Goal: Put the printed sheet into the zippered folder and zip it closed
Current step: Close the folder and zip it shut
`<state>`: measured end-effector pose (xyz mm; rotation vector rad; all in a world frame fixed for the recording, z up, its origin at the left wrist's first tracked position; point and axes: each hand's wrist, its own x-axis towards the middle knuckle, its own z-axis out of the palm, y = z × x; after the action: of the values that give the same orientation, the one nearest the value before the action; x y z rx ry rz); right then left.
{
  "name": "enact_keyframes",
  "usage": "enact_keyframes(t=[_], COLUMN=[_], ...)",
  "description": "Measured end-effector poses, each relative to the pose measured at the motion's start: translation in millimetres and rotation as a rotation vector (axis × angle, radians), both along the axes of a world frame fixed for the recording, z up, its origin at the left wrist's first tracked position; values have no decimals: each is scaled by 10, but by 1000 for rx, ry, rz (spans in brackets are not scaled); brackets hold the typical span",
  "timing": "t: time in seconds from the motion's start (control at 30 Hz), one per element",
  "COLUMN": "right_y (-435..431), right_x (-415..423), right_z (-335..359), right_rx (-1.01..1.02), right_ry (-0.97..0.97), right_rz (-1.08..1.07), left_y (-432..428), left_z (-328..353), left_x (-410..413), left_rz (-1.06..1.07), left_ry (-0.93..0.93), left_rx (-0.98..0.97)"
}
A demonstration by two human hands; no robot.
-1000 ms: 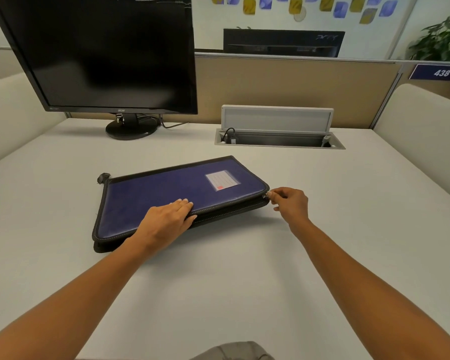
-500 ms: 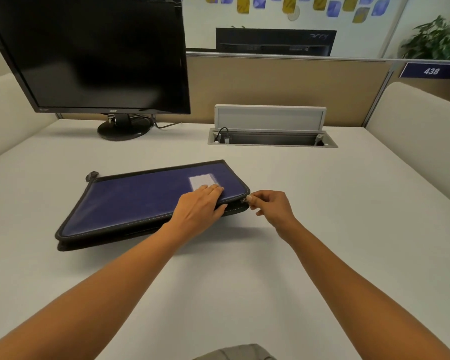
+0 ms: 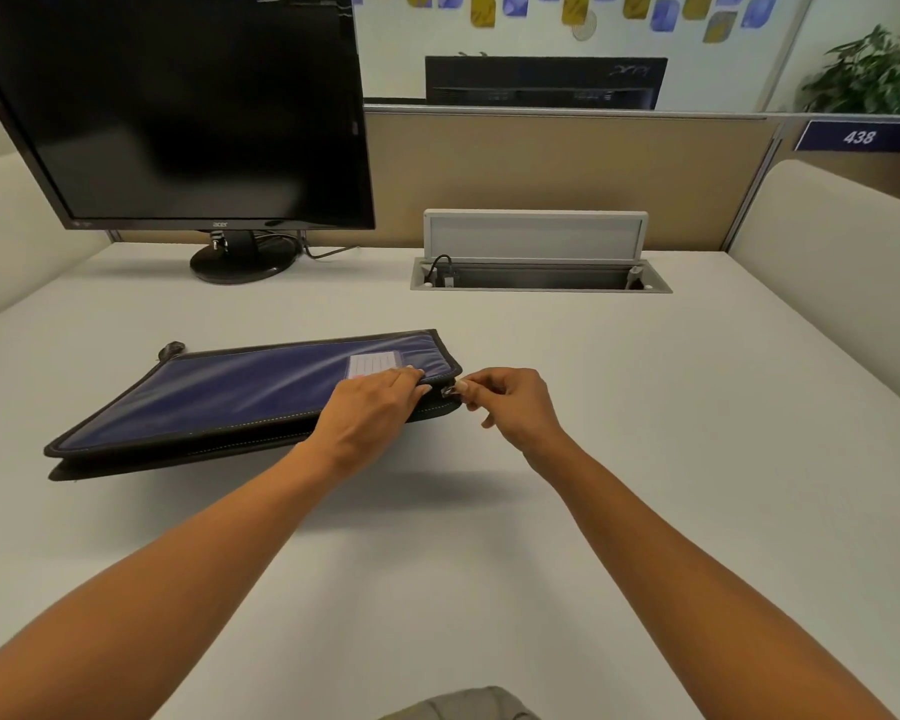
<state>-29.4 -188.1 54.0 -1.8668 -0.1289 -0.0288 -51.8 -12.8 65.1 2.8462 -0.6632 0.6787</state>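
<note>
- A person's left hand [image 3: 372, 413] lies on the right corner of a flat blue zippered folder with black fabric trim [image 3: 240, 397]. Its fingers [image 3: 406, 379] are straight and together, pressing the cover down, apparently to steady it against the zip's tug.
- Just beside that corner, the right hand [image 3: 510, 402] has thumb and forefinger clamped on the small metal zipper pull [image 3: 447, 391].
- The folder rests on the pale counter [image 3: 645, 459], with a white paper label [image 3: 372, 363] showing on its cover.
- The printed sheet is nowhere in view (presumably already inside, though the lowered cover hides the contents).
- How much zip remains to close cannot be told.
- At the back, a recessed grey metal cable box [image 3: 541, 278], its lid raised, holds one plugged-in black cable. A black flat-screen monitor [image 3: 193, 111] stands to its left.
</note>
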Motion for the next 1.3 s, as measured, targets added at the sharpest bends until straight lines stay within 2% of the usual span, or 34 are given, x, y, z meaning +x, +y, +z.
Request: enact_keyframes(t=[0.33, 0.7, 1.0, 1.13, 1.3], right_y=[64, 255, 502, 582, 629], right_x=[130, 329, 285, 264, 231], right_z=[-11, -18, 91, 224, 393], right_rx=[38, -11, 373, 400, 326], right_ry=[4, 9, 43, -19, -164], right_rz=[-62, -126, -71, -99, -142], left_y=[126, 343, 679, 816, 658], left_z=[83, 202, 334, 346, 330], left_x=[-115, -219, -257, -253, -258], left_rz=[-75, -108, -141, -137, -35], left_ry=[-144, -142, -168, -93, -154], left_rx=[-61, -112, -89, -125, -125])
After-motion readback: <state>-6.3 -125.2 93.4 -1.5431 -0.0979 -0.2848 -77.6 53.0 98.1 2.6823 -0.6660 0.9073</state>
